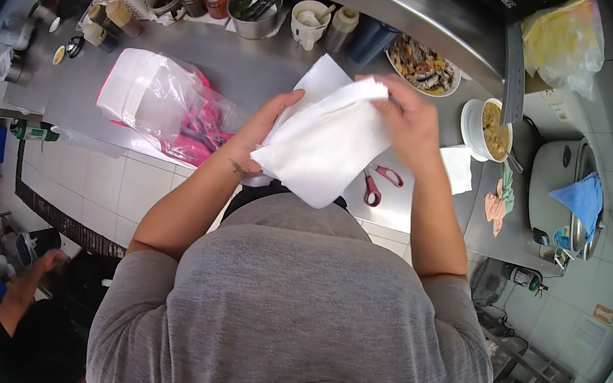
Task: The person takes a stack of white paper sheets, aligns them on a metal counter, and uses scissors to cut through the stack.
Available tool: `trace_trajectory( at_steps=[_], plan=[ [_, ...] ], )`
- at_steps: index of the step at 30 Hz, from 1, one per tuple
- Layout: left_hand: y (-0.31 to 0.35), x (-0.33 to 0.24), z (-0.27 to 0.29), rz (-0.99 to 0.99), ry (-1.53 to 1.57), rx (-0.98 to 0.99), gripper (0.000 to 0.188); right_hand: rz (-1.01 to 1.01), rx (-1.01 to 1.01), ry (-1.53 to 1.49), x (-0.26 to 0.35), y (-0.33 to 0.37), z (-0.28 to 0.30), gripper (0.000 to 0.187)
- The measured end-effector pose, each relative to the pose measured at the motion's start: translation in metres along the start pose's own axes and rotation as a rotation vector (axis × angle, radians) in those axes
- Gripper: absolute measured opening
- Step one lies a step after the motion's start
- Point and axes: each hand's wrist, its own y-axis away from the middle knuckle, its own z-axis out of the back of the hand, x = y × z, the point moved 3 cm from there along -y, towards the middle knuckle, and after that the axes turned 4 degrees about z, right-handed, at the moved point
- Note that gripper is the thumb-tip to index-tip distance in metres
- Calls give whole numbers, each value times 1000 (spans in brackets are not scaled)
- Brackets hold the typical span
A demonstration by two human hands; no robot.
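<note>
White sheets (319, 154) held in the air before my waist, above the near edge of the steel counter (260, 69); long axis of the front fold runs obliquely, lower left to upper right, while a rear flap points a corner up and away from me. My left hand (271, 121) is partly closed on the left side, thumb uppermost, and my right hand (409, 120) is curled at the upper right corner, apparently pinching it, though its fingertips are partly hidden. Red-handled scissors (373, 196) lie just beside, near a loose white sheet (456, 170).
</note>
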Motion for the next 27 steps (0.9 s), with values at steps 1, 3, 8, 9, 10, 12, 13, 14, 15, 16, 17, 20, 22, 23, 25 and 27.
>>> trace_trajectory(
  at_steps=[1, 3, 8, 9, 10, 12, 13, 14, 15, 16, 17, 20, 22, 23, 25, 27],
  plan=[
    [3, -2, -3, 7, -2, 3, 52, -189, 71, -101, -1, -3, 1, 24],
    [8, -8, -9, -26, -169, -21, 48, -216, 143, -57, 5, -21, 1, 24],
    [8, -5, -10, -169, -162, 37, 48, -403, 202, -5, 16, -33, -17, 26],
    [11, -4, -13, -260, -139, 3, 49, -404, 205, -5, 18, -32, -20, 26],
    [13, -2, -13, -261, -136, 1, 49, -409, 206, 15, 20, -30, -23, 26],
    [15, -1, -15, -308, -69, 65, 53, -416, 205, 35, 18, -27, -28, 26],
    [17, 1, -15, -305, -69, 66, 53, -357, 233, 44, 15, -24, -32, 29],
    [21, 2, -15, -382, -302, -10, 55, -298, 260, 54, 11, -20, -36, 32],
    [25, 2, -15, -456, -537, -86, 56, -299, 260, 56, 4, -15, -38, 32],
    [28, 2, -15, -458, -535, -85, 56, -210, 74, 46, -3, -8, -33, 36],
    [32, 0, -12, -439, -500, -80, 58, -121, -112, 37, -12, 0, -28, 40],
    [38, -14, 2, -276, -315, 60, 60, -656, -337, -796, -62, 47, -25, 53],
    [37, -13, 11, -124, -162, 185, 60, -786, -229, -1008, -58, 69, -39, 75],
    [32, -7, 20, -43, -90, 134, 59, -873, -171, -1192, -48, 78, -51, 83],
    [23, 5, 25, 46, -25, 80, 58, -946, -77, -1422, -33, 87, -66, 99],
    [10, 15, 20, -91, -360, -56, 64, -909, -77, -1453, -26, 83, -67, 100]
  ],
)
